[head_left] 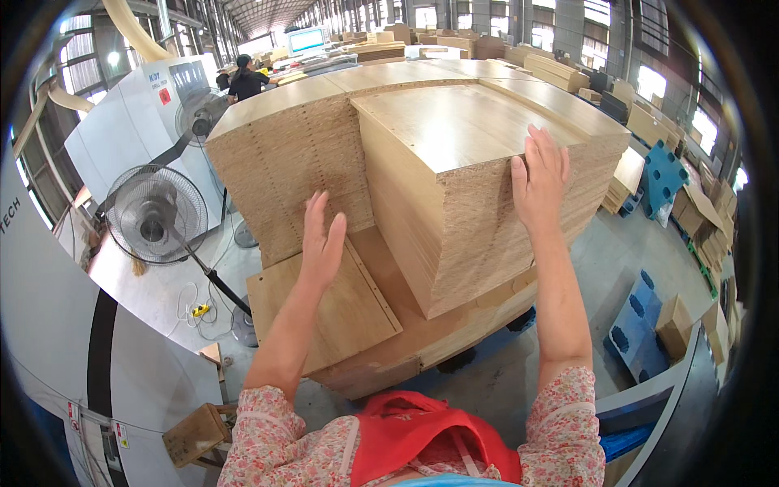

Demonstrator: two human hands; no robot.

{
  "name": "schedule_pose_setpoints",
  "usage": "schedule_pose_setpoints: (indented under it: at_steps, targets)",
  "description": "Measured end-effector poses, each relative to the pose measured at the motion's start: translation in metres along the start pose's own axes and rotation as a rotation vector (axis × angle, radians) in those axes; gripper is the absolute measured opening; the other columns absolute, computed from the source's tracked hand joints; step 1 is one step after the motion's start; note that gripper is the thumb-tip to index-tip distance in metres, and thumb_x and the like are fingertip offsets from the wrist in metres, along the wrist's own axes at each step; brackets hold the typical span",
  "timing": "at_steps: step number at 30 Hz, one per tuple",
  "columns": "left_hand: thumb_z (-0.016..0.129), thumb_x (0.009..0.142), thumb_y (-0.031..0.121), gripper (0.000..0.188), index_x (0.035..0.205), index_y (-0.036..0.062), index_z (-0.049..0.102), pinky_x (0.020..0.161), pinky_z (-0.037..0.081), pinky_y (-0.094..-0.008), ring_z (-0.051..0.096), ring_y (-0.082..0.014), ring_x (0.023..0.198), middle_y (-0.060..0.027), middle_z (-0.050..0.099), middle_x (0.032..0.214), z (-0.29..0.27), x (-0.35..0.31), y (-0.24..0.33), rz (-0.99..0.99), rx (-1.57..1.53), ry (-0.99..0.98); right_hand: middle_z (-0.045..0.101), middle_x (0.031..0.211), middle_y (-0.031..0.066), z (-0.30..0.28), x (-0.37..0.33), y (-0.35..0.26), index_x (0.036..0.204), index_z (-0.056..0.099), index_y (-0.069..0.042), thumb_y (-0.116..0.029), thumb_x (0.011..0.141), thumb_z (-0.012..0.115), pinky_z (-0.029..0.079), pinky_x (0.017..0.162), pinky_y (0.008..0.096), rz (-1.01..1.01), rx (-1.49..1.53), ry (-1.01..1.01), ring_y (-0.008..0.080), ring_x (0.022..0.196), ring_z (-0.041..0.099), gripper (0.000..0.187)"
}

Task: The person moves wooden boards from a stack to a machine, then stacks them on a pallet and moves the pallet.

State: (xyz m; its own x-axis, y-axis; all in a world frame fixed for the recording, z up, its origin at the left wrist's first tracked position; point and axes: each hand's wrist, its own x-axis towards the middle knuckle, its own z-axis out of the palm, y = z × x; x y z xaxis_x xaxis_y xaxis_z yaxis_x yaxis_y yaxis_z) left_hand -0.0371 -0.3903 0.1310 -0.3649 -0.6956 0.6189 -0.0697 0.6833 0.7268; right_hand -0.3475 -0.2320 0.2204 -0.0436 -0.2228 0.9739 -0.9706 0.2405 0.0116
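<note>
1. The right hand [539,188] has its fingers extended, nearly together, at the upper edge of the projecting panel stack [430,122]; it grips nothing, and firm contact cannot be told.
2. The left hand [321,247] is empty, thumb and fingers apart, above a loose board [324,308].
3. The stack's upright near corner lies between the hands, right of the left fingers; the right hand is nearer. Its long axis is unclear.
4. Farther left of the left fingers stands a fan [154,217]. No container shows beside either hand.
</note>
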Motion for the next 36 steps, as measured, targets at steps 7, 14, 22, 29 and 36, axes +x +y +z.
schedule_pose_setpoints:
  at_steps: [7,14,22,29,36]
  targets:
    - [0.045,0.094,0.032,0.064,0.143,0.0012,0.017,0.112,0.012,-0.0388,0.009,-0.0301,0.140,-0.0195,0.011,0.150,0.054,0.068,0.065,0.226,-0.122,-0.110,0.058,0.102,0.0106,0.003,0.009,0.005,0.104,0.056,-0.003,-0.025,0.090,0.048,0.030,0.100,0.0476,-0.019,0.131,-0.024,0.0296,0.103,0.050,0.027]
    - [0.034,0.095,0.045,0.073,0.143,-0.0003,0.004,0.110,0.007,-0.0470,-0.002,-0.0407,0.138,-0.0312,-0.002,0.146,0.104,0.057,0.082,0.431,-0.067,-0.102,0.056,0.094,0.0088,-0.006,0.005,0.022,0.096,0.059,-0.003,-0.023,0.089,0.048,0.032,0.095,0.0440,-0.041,0.120,0.079,0.0298,0.093,0.049,0.024]
    - [0.037,0.092,0.047,0.074,0.143,0.0017,0.012,0.109,0.005,-0.0500,0.001,-0.0433,0.137,-0.0308,0.004,0.146,0.102,0.077,0.064,0.302,-0.015,-0.070,0.053,0.101,0.0129,0.016,0.006,0.026,0.101,0.057,0.000,-0.022,0.091,0.044,0.031,0.097,0.0424,-0.008,0.321,0.023,0.0311,0.097,0.048,0.027]
    - [0.039,0.094,0.035,0.068,0.145,0.0040,0.005,0.112,0.005,-0.0419,-0.005,-0.0323,0.140,-0.0188,0.001,0.151,0.084,0.057,0.062,0.278,0.003,-0.200,0.048,0.124,0.0166,0.014,0.003,0.038,0.121,0.048,0.001,-0.015,0.090,0.045,0.027,0.102,0.0421,-0.031,0.260,-0.018,0.0343,0.115,0.044,0.035]
    - [0.058,0.084,0.032,0.070,0.139,0.0006,0.027,0.110,0.013,-0.0466,0.014,-0.0413,0.135,-0.0256,0.022,0.144,-0.029,-0.103,-0.099,-0.277,0.490,0.201,0.059,0.099,0.0172,-0.060,-0.109,-0.109,0.104,0.052,-0.002,-0.009,0.084,0.047,0.044,0.081,0.0447,-0.268,0.586,-0.284,0.0337,0.090,0.057,0.022]
